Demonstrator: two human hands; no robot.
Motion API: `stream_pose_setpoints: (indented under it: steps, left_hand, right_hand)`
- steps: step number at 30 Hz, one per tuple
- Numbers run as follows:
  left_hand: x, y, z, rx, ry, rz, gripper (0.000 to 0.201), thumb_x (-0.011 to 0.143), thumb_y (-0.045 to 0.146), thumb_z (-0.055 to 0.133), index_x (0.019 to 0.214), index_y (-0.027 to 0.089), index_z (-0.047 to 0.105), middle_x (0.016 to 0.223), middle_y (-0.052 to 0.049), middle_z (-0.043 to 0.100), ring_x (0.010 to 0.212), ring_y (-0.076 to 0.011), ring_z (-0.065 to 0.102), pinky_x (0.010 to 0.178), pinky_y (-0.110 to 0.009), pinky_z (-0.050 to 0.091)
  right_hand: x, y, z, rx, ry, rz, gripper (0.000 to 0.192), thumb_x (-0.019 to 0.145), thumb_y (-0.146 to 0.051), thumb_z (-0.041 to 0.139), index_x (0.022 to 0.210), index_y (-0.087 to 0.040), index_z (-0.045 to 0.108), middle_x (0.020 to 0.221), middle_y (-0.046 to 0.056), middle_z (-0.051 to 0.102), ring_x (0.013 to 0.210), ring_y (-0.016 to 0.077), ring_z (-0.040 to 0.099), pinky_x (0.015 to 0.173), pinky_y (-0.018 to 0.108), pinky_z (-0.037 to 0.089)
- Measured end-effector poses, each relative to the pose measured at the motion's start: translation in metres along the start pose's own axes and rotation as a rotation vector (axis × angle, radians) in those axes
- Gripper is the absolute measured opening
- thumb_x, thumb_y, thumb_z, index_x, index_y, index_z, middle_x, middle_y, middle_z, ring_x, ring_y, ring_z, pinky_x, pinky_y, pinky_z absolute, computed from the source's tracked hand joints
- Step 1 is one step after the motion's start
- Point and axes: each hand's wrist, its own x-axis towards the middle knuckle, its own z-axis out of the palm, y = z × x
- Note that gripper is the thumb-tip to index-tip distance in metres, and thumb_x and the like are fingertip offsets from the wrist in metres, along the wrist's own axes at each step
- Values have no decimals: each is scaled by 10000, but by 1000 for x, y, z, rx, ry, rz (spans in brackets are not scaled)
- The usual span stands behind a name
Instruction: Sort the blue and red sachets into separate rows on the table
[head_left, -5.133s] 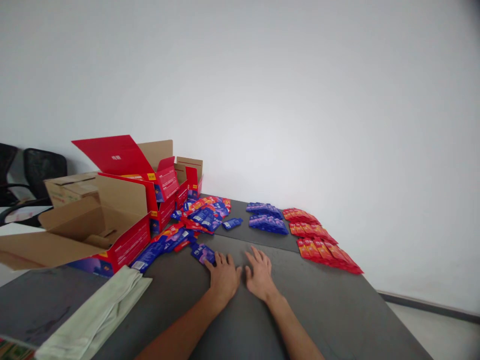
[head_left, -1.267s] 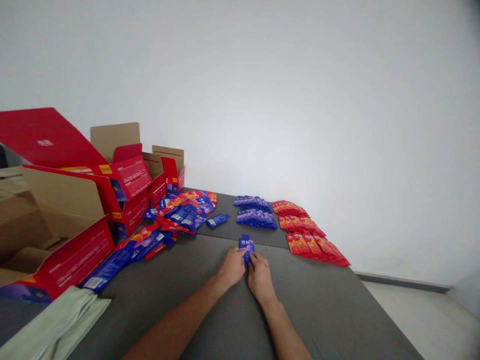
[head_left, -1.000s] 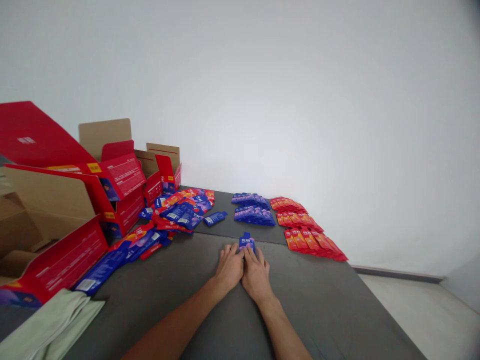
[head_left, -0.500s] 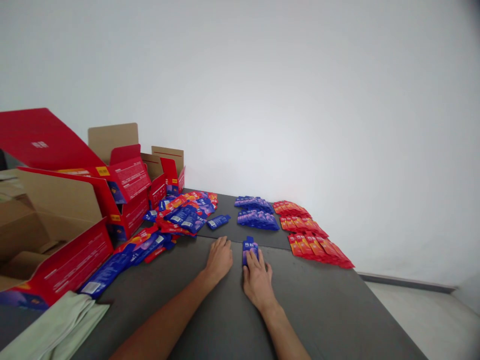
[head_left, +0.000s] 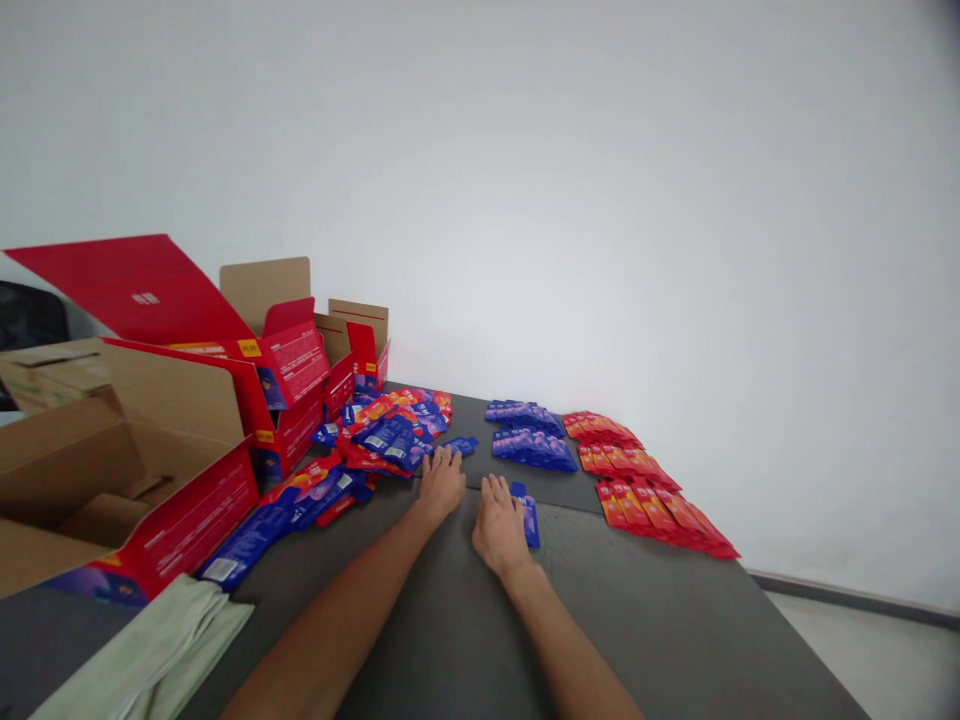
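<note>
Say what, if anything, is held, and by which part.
Cannot tell: the right hand overlaps the left side of a flat, glossy blue pouch; the left hand overlaps a farther blue pouch.

We can read no word, brand or number with certainty, though we see a pair of large white characters on the raised red flap (head_left: pixel 146 299) of the upper carton (head_left: pixel 298 365), lines of fine white print on that carton's side and on the front carton (head_left: pixel 191 530), and small characters on a yellow label (head_left: pixel 249 348) at the upper carton's corner. We spot barcodes on some loose blue sachets (head_left: pixel 251 535) at the left, too small to decipher, and pale lettering, equally illegible to us, on the fanned red sachets (head_left: pixel 660 512) and fanned blue sachets (head_left: pixel 532 450).
</note>
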Motion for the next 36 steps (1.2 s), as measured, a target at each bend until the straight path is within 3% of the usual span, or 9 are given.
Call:
stream_pose_setpoints:
  steps: [7, 13, 17, 20, 24, 30, 36]
  left_hand:
    - [-19, 4, -15, 18, -6, 16, 485, 874, 308, 482, 1335, 154, 493, 1296, -159, 569, 1263, -317, 412, 1098, -507, 214]
    - [-51, 8, -30, -6, 7, -14, 354, 874, 191, 430, 1159, 91, 614, 1186, -205, 576, 1116, -314, 494, 943, -438, 391]
    - [-69, 3, -37, -19, -12, 17, 339, 866, 104, 399, 1079, 75, 662, 1166, -207, 589, 1126, -288, 499, 1002, -411, 362]
    - [-80, 3, -43, -19, 26, 24, 312, 884, 238, 479, 1081, 78, 660, 1218, -208, 567, 1189, -317, 450, 1020, -420, 351]
    - [-90, 8, -49, -7, 42, -28, 422, 847, 411, 571, 1120, 95, 633, 1168, -196, 593, 1173, -343, 465, 971, -439, 391]
    - [-102, 24, -56, -45, 5, -115, 384, 816, 275, 569, 1146, 81, 590, 1129, -195, 619, 1119, -314, 539, 929, -401, 425]
    - [-112, 26, -64, -324, 78, -290, 164, 807, 205, 513, 927, 127, 594, 971, -139, 647, 929, -236, 632, 837, -338, 474]
  right_hand:
    - [2, -14, 13, 37, 29, 18, 565, 841, -136, 384, 1402, -119, 449, 1499, 130, 391, 1411, 262, 286, 1084, 414, 285]
    - [-25, -19, 25, 84, 18, 13, 554, 828, -111, 377, 1371, -133, 484, 1497, 122, 396, 1399, 259, 314, 1062, 416, 322]
    - [-44, -19, 25, 95, 0, 29, 548, 834, -107, 369, 1363, -142, 505, 1496, 123, 399, 1396, 254, 325, 1073, 421, 315]
    - [-55, -20, 21, 106, 7, 25, 528, 854, -116, 352, 1352, -151, 523, 1486, 114, 416, 1390, 250, 339, 1073, 411, 320]
    - [-64, -21, 15, 127, 33, -9, 517, 875, -130, 338, 1361, -151, 515, 1478, 109, 429, 1379, 244, 359, 1074, 399, 329]
    - [-72, -16, 10, 159, 50, -33, 490, 882, -136, 345, 1325, -127, 553, 1434, 105, 484, 1356, 248, 389, 1102, 378, 307]
    - [-72, -15, 0, 244, 97, -8, 430, 901, -170, 364, 1250, -143, 614, 1320, 103, 586, 1218, 232, 512, 1053, 327, 360]
